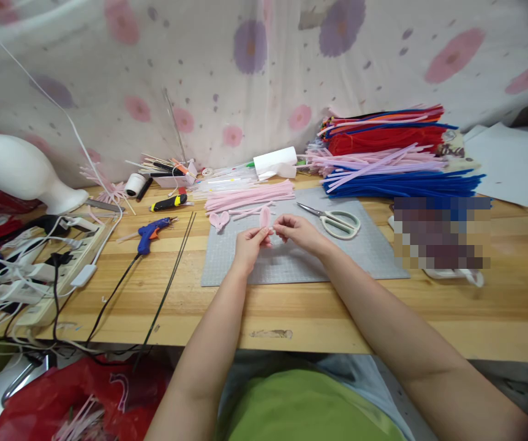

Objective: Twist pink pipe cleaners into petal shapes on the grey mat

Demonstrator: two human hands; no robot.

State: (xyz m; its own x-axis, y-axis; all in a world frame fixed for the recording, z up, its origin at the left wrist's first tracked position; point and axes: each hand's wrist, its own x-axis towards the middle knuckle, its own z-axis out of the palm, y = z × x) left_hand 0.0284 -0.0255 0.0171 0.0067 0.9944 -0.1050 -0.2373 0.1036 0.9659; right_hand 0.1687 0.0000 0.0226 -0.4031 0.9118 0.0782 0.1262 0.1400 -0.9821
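Over the grey cutting mat [291, 269], my left hand [251, 244] pinches the lower end of a pink fuzzy loop [264, 217] that stands up above the fingers. My right hand [297, 231] is closed beside it, thumb and fingertips together at the base of the loop; the small part between the fingertips is too small to make out. A pink heart-like fuzzy piece [219, 222] lies at the mat's upper left, near short pink stems [251, 211]. Scissors with pale handles [340, 224] rest right of my right hand.
Pink stems [250, 195] lie behind the mat; bundles of coloured stems [397, 180] are stacked back right. At left are a blue glue gun [148, 236], a yellow-black cutter [169, 203], a power strip [62, 275] and a white foam head [20, 168]. A blurred-out object [433, 236] lies right.
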